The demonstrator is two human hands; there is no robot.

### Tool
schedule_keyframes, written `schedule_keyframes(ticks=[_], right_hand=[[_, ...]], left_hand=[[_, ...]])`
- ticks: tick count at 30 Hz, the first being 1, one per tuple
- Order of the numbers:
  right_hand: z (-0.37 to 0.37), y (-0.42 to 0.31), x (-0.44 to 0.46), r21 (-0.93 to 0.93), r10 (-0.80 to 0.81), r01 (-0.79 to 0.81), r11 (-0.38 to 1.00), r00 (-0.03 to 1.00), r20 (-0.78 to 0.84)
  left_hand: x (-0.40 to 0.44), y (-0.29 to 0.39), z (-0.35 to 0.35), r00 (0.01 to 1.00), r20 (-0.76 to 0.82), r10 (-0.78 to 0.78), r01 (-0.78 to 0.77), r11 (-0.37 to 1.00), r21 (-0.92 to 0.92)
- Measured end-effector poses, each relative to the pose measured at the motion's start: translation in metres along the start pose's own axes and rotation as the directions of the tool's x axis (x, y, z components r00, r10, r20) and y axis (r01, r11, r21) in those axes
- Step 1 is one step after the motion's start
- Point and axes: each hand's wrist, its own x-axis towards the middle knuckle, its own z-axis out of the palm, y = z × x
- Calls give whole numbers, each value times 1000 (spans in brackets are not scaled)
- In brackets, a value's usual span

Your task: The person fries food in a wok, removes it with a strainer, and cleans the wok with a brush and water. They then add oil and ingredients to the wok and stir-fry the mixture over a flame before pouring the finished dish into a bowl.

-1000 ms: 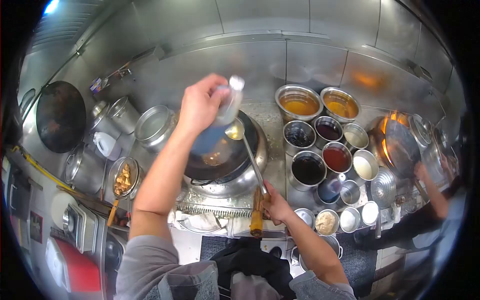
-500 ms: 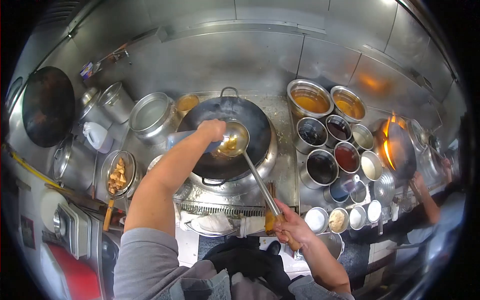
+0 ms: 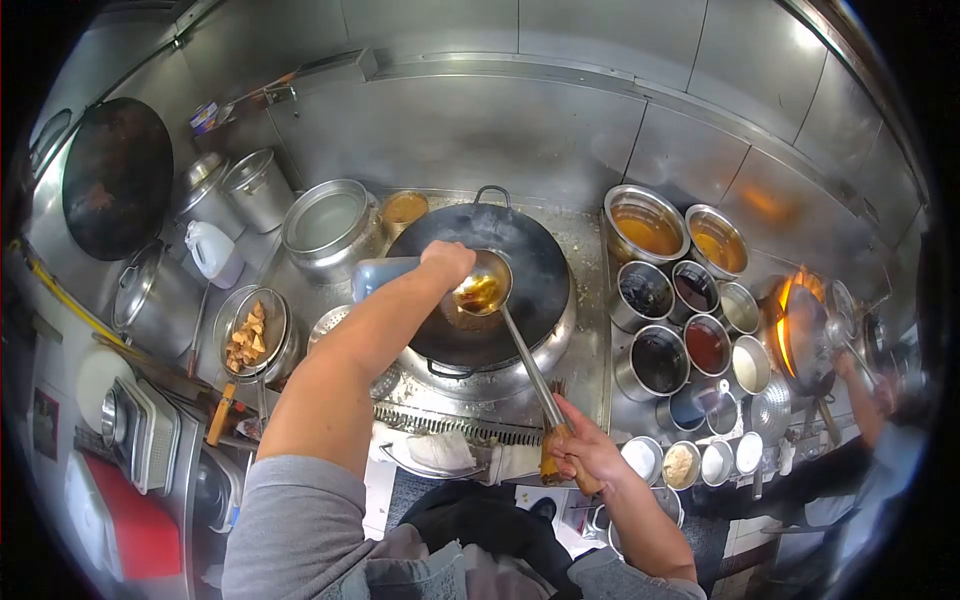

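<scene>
My left hand (image 3: pixel 448 263) is closed around a translucent bluish bottle (image 3: pixel 384 276), tipped on its side above the wok. Its mouth is hidden behind the hand, beside the ladle's bowl. In my right hand (image 3: pixel 586 450) is the wooden-ended handle of a long metal ladle (image 3: pixel 527 350). The ladle's bowl hangs over the wok and holds amber liquid (image 3: pixel 482 292). Beneath both hands' tools, the dark wok (image 3: pixel 540 262) sits on the burner ring, its inside dark and partly covered by my forearm.
A strainer with browned chunks (image 3: pixel 247 335) rests at the left, near a lidless pot (image 3: pixel 328 225) and a white jug (image 3: pixel 212 250). Sauce pots (image 3: pixel 657 362) and seasoning cups (image 3: pixel 683 465) crowd the right. Beyond them, a co-worker's arm (image 3: pixel 865 400) is by a flaming wok (image 3: pixel 800 330).
More amber liquid shows in the ladle's bowl. Both hands keep their holds over the wok. The whole view has shifted, so the stove sits farther right; flames at the other wok have changed shape.
</scene>
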Motion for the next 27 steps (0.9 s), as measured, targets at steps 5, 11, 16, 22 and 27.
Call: schedule_keyframes(ticks=[5,11,16,22,27], right_hand=[[-9,3,12,-92,-16,16,996,1000,2],[-30,19,65,-722,-186,5,692,967,-172],[-5,17,51,-627,-105,-83,774,961,-256],[-57,30,118,-218,-17,10,976,999,-28],[-45,46,111,-668,-121,6,745,985,-126]], left_hand=[[-8,-12,4,1000,16,-23,23,1000,3],[-69,-35,37,789,-468,-398,14,773,-635],[-133,-63,37,659,-397,-639,-117,435,-893],[-170,-51,-46,602,-547,-582,-277,491,-826],[-153,-32,-115,631,-581,-514,-460,355,-814]])
